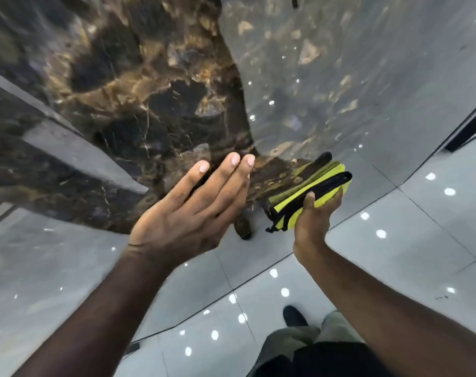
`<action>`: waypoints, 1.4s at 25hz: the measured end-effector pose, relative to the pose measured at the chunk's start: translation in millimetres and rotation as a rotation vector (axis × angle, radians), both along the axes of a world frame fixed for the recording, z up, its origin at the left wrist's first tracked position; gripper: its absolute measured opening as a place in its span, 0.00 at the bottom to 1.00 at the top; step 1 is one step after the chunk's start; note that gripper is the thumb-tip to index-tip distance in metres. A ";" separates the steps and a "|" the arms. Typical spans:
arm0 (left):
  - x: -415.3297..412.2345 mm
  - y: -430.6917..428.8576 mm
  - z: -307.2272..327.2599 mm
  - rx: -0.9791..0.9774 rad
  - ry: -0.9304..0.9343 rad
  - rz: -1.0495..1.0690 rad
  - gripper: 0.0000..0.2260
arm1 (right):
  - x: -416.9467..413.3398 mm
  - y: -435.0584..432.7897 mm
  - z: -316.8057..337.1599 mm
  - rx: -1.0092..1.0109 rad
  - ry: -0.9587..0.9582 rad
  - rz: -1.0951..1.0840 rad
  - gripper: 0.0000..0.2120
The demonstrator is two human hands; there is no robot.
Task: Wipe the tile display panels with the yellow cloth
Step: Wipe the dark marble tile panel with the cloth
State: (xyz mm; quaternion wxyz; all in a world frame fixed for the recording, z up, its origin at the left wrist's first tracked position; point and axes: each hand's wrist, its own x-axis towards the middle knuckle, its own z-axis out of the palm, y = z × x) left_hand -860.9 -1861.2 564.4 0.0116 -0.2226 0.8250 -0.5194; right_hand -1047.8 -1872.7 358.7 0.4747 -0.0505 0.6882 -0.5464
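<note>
A dark marble tile panel (122,91) with gold and brown veins fills the upper left and centre of the view, standing tall and leaning with the wide-angle lens. A plain grey strip (76,148) cuts across its left part at a slant. To its right stands a glossy grey panel (353,77), meeting the dark one along a curved edge and mirroring pale patches and small lights. Below both spreads a polished grey tiled floor (394,254), dotted with bright reflections of ceiling lamps and crossed by thin dark joints.

Two bare forearms reach up from the bottom of the view. The left hand (188,213) is released and flat, its fingers straight and close together, the fingertips (232,160) lying over the lower edge of the dark panel; whether they touch the surface cannot be told. The right hand (313,221) is just beside it and slightly lower, grasping the yellow cloth (326,191), thumb on top and fingers curled beneath. The cloth is folded into several layers with black edging and sits in front of the lower right corner of the dark panel, near where it meets the grey one; contact with the tile cannot be made out.

At the bottom, pale trousers (285,341) and one dark shoe (294,315) show on the floor
</note>
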 end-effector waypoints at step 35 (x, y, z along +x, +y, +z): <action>-51.0 -15.4 44.9 0.003 0.393 0.043 0.31 | -82.0 -47.7 190.9 -0.655 0.616 -0.137 0.31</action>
